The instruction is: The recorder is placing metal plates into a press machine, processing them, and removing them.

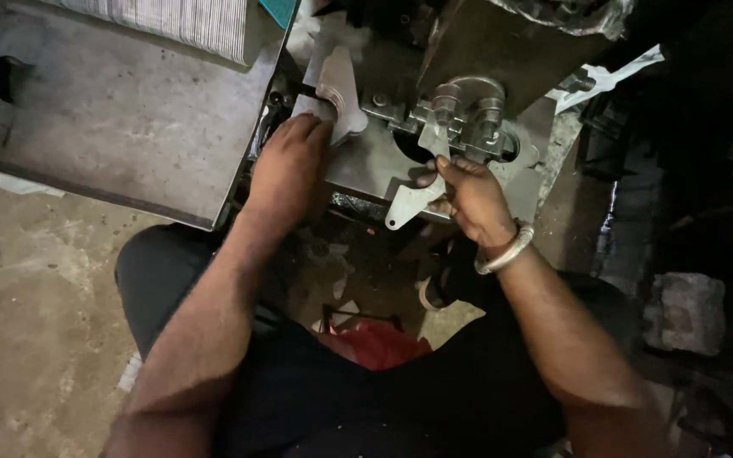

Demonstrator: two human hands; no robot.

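Note:
My left hand rests on a stack of flat, curved metal blanks piled at the left of a press bed; its fingers lie on the lowest pieces, and whether they grip one I cannot tell. In my right hand, which wears a metal bangle, I hold a flat metal plate with a hole, its upper end reaching toward the die under the press head.
A grey steel table with a round hole stands at the left, a ribbed stack of sheets on its far edge. A red object lies between my knees. A stone block sits at the right on the concrete floor.

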